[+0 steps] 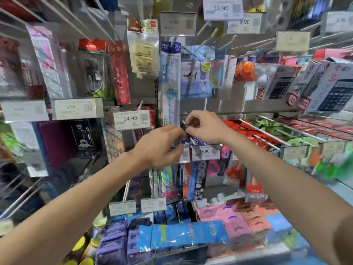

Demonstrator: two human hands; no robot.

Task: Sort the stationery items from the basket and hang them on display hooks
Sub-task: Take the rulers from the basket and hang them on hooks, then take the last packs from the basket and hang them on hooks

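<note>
Shelf wall is running packed edge to edge, pegs sticking out toward the camera all over. The only bare room is showing as a grey back panel (238,107) strip above the right hand (205,127), under the whale card pack (194,73). The long blue ruler pack (170,83) is hanging down to just above the two hands, its lower end close behind the fingers. The 14.90 price tag (131,118) is sitting just left of the left hand (161,145), and the 13.90 price tag (204,151) is sitting right under the right hand, so the gap is tight on all sides. White pegs with red packs (248,133) are crowding the right side, with calculator boxes (324,88) above them toward the right edge. Both hands are meeting at mid-shelf. The small dark packet (186,129) is lying between them, blurred, kind not readable. The left hand is pinching its left end with curled fingertips, and the right hand is gripping its right part with fingers curled over the top. A white hook (192,140) is poking out just below the packet, beside the right thumb; whether the packet is touching it cannot be told. Blue packets (181,237) and pink packets (238,222) are lying along the bottom shelf edge under the forearms.
</note>
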